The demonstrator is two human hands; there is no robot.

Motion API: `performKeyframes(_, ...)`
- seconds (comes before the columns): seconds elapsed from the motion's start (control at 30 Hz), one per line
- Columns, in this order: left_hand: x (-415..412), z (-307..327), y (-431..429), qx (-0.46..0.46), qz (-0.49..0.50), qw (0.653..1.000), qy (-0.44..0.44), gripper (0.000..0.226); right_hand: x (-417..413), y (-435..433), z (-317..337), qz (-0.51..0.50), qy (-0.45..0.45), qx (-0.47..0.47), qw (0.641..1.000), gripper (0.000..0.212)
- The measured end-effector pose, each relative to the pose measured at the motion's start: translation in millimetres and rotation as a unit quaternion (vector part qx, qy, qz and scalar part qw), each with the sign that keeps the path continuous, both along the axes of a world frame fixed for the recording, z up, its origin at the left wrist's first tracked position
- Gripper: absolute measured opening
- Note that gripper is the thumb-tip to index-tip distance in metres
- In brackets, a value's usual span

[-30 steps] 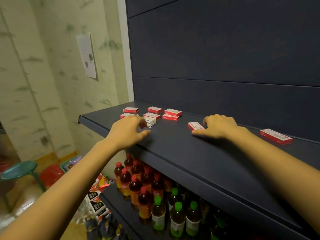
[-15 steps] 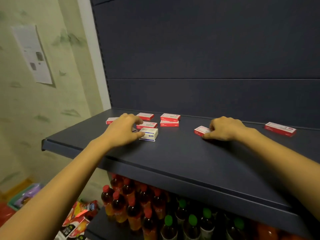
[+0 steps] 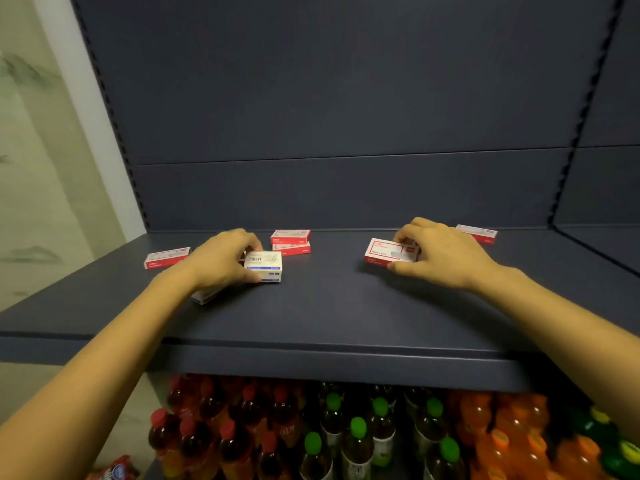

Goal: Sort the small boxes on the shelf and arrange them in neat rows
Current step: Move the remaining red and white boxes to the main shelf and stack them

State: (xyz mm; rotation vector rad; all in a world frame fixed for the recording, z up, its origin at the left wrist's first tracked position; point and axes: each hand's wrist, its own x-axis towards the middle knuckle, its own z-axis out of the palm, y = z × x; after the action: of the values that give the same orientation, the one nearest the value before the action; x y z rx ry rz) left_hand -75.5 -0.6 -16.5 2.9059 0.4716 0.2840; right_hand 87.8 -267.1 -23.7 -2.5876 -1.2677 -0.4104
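1. No print on the boxes can be read. The white box (image 3: 264,266) has dark barcode-like marks on top and a blue band along its front. The red boxes have white panels with small logos, all blurred.
2. Count: five red boxes, one white box, and one pale box (image 3: 207,295) half hidden under the left forearm.
3. The left hand (image 3: 225,259) has its grip closed round the white box, fingers curled over it. The box sits on the shelf (image 3: 329,306), left of centre.
4. The right hand (image 3: 441,254) pinches the held red box (image 3: 386,252) by its right end, right of centre. I cannot tell whether the box is lifted.
5. The left red box (image 3: 166,258) lies alone. The rear red box (image 3: 290,236) and front red box (image 3: 292,250) touch, between the hands. The far red box (image 3: 479,233) lies behind the right hand, by the back wall.
6. Below the shelf stand red-capped bottles (image 3: 194,441), green-capped bottles (image 3: 356,441) and orange bottles (image 3: 502,441), too crowded to count.
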Motion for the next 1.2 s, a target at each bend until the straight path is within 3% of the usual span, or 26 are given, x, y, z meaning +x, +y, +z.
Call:
performKeyframes(0.3, 46.2, 19.2, -86.5, -0.044, -0.153, 0.983, -0.093, 0.040, -4.0, -78.7, 8.7, -0.060, -0.029, 0.058, 0.996, 0.042)
performKeyframes(0.6, 121.2, 11.3, -236.9, -0.081, -0.267, 0.953, -0.122, 0.041, 2.3, -229.0, 11.2, -0.147, -0.032, 0.054, 0.987, 0.040)
performKeyframes(0.93, 178.2, -3.5, -431.7, -0.122, -0.335, 0.924, -0.141, 0.035, 12.6, -427.1, 1.6, -0.235, -0.004, 0.070, 0.970, 0.035)
performKeyframes(1.2, 202.2, 12.3, -527.9, -0.125, -0.349, 0.915, -0.159, 0.037, 29.9, -531.1, 3.0, -0.253, -0.013, 0.067, 0.965, 0.040)
